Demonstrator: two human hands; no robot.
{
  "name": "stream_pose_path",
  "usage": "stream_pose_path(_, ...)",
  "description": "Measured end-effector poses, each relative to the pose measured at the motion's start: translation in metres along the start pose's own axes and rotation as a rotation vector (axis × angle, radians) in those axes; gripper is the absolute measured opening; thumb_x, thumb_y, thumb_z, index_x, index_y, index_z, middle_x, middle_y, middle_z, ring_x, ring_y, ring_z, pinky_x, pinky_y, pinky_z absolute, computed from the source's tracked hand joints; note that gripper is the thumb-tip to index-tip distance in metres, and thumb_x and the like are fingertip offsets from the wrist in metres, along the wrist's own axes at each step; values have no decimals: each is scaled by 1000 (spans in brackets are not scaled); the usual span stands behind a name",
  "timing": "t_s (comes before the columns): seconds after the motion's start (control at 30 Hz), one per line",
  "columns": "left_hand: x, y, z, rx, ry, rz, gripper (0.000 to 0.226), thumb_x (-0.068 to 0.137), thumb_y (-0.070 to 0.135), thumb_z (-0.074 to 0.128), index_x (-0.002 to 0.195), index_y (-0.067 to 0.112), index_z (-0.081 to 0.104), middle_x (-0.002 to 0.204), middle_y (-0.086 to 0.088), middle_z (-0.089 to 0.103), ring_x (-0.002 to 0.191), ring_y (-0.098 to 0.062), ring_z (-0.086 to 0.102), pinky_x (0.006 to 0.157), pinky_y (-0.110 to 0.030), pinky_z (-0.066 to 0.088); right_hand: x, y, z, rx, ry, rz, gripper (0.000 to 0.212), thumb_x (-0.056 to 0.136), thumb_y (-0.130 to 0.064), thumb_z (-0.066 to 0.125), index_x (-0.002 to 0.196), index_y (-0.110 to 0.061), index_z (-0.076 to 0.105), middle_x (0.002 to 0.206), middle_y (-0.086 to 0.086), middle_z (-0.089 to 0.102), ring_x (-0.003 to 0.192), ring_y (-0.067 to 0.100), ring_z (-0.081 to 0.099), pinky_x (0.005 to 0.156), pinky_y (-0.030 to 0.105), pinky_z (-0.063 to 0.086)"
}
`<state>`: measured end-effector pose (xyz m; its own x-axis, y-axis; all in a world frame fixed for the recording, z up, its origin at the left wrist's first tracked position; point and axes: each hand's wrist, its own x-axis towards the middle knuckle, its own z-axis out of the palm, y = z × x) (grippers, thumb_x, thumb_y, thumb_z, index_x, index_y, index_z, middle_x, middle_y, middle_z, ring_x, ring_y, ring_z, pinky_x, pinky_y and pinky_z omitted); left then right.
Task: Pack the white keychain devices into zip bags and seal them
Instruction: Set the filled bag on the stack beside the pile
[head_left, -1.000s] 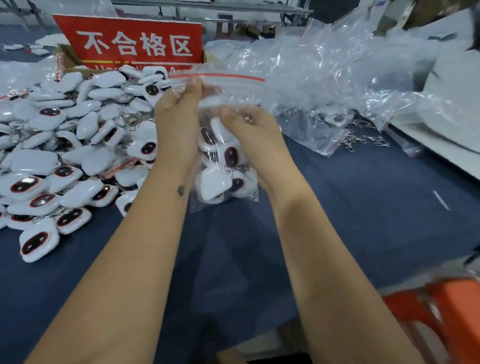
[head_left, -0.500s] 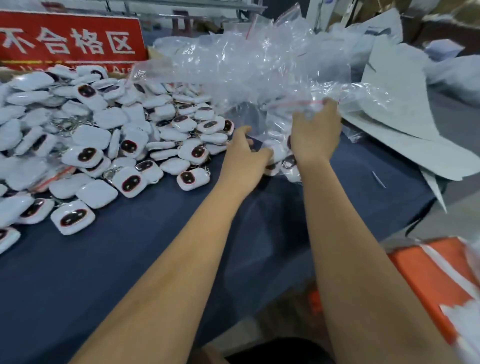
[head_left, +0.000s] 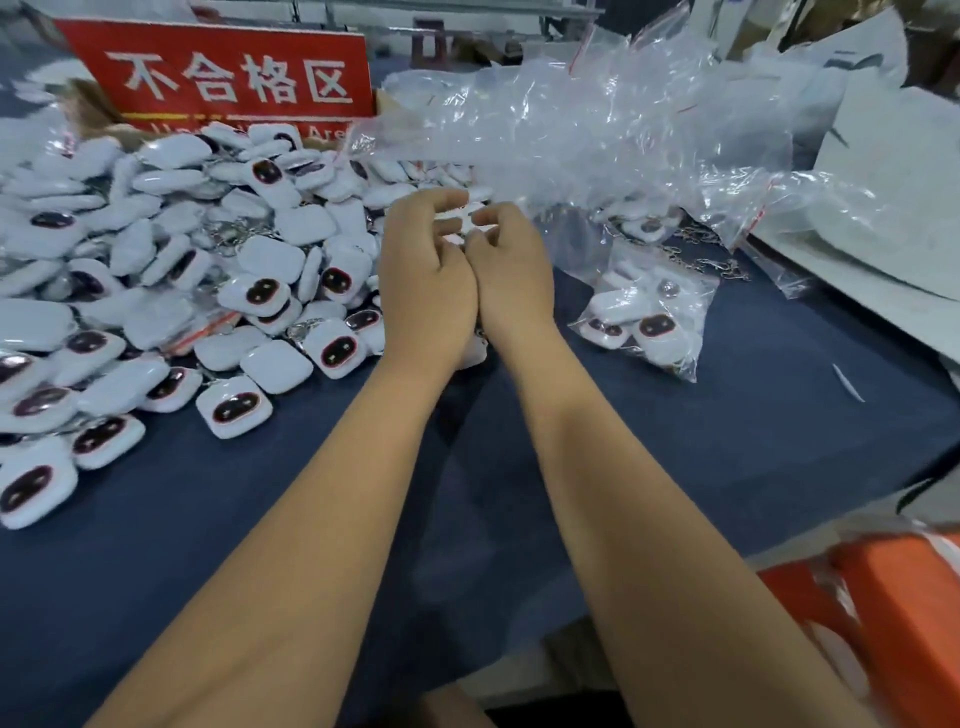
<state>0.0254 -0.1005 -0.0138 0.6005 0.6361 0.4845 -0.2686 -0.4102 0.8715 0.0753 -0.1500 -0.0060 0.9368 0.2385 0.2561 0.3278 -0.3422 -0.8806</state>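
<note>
On the dark blue cloth-covered desk (head_left: 675, 467), to the right of the hands, a small clear plastic zip bag filled with white keychain devices (head_left: 647, 317) is now seen lying flat; a second ago it was held up between both hands at its red seal strip, and half a second ago it was being set down at the foot of the crumpled heap of empty clear zip bags (head_left: 597, 130). Whether its seal is fully pressed cannot be told.

Both hands have been brought back to the middle of the desk, side by side and touching. The left hand (head_left: 423, 275) and the right hand (head_left: 511, 270) are shown with fingers curled over small white pieces at the edge of the large pile of loose white rounded-square keychain devices with dark oval faces (head_left: 171, 270). It appears that devices are being gathered, though exactly what is pinched is hidden by the fingers.

One bag is judged to be finished and a fresh batch begun; many devices remain unpacked. A red sign with white Chinese characters (head_left: 223, 73) stands behind the pile.
</note>
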Motion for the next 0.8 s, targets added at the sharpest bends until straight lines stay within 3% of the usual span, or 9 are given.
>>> stream_pose_path(0.07,8,-1,-22,101,21,90,41,80,-3,37,102,22,61,111,8,56,99,3,55,82,-5,39,0,-9,19,-89,-8,-81,26,95,-17,48,119,-15,59,117,7,63,106,25,59,92,46,46)
stream_pose_path(0.13,18,-7,-43,279,48,136,37,77,2,37,96,20,64,109,6,57,103,-5,51,84,-6,36,0,-15,38,-145,-34,-158,27,95,-19,50,119,-13,60,118,9,62,109,28,56,94,46,44)
stream_pose_path(0.27,40,-35,-89,941,-60,80,36,86,12,48,117,14,66,140,-8,51,136,-33,33,113,-42,25,4,-13,78,-490,-146,-212,39,98,-30,46,134,-15,50,137,12,48,125,31,39,100,38,34)
stream_pose_path(0.33,44,-51,-107,1102,-173,28,39,91,19,50,129,18,58,148,-9,43,141,-34,27,116,-46,19,6,-13,88,-571,-147,-232,42,97,-30,45,137,-17,48,139,12,46,128,32,34,102,41,30)
stream_pose_path(0.47,49,-71,-121,1131,-195,72,41,100,26,43,140,24,49,158,-5,30,147,-28,20,119,-42,6,15,-14,93,-557,-136,-276,39,97,-22,43,134,-16,52,132,11,52,126,32,36,99,41,32)
stream_pose_path(0.57,56,-78,-118,1140,-158,98,40,100,24,42,139,25,51,157,-3,32,146,-28,21,119,-42,5,25,-17,84,-394,-130,-264,36,94,-17,46,127,-17,60,125,8,58,122,28,47,92,41,45)
stream_pose_path(0.67,65,-83,-115,1123,-133,131,40,98,23,45,136,31,53,155,-1,35,144,-28,23,119,-44,8,43,-16,66,-312,85,-296,29,92,-15,50,115,-18,67,122,6,57,116,24,50,83,38,48)
stream_pose_path(0.8,81,-88,-116,1102,-122,167,38,97,28,50,132,43,55,150,2,41,140,-29,27,114,-48,12,64,-1,38,-392,350,-178,31,91,-14,57,116,-28,67,145,9,36,130,28,34,102,38,38)
